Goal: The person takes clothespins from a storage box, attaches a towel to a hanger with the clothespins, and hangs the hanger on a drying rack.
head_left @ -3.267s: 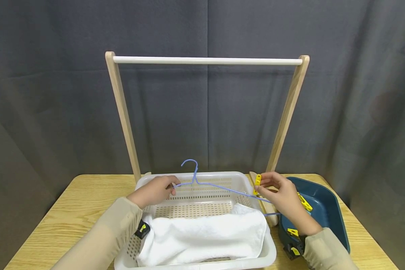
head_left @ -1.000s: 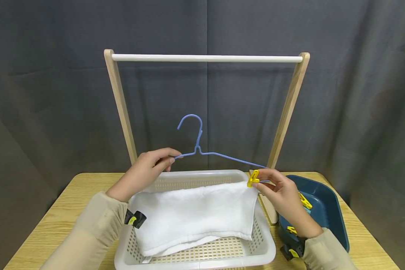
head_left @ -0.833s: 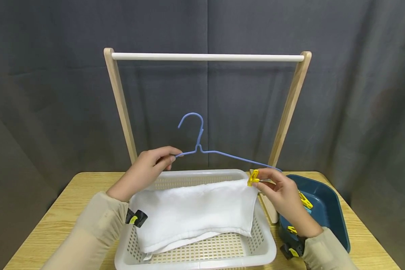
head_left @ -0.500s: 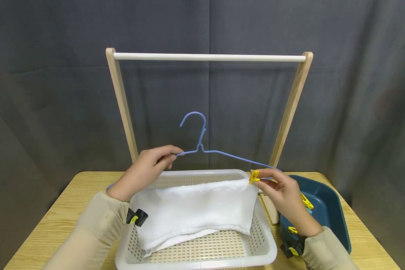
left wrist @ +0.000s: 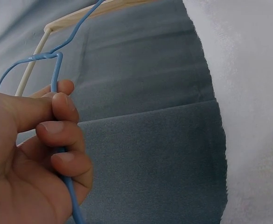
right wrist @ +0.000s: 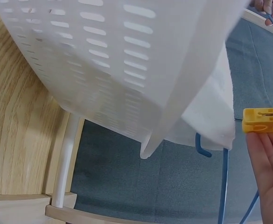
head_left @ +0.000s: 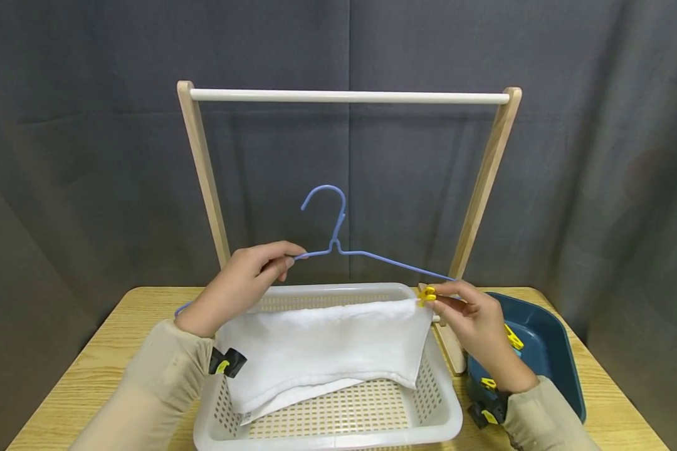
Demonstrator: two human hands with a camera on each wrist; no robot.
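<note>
Table (head_left: 113, 341) (pale wood), basket (head_left: 338, 441), bin (head_left: 544, 351), rack (head_left: 350, 96) atop

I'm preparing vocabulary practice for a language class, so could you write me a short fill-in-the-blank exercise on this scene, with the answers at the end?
1. The left hand grips a blue hanger, and the towel lower down is ____ in colour.
2. The right hand pinches a clothespin that is coloured ____.
3. The white rail is held up by ____ wooden posts.
4. In the head view, the dark blue tray stands to the ____ of the basket.

Missing words: white; yellow; two; right.
</note>
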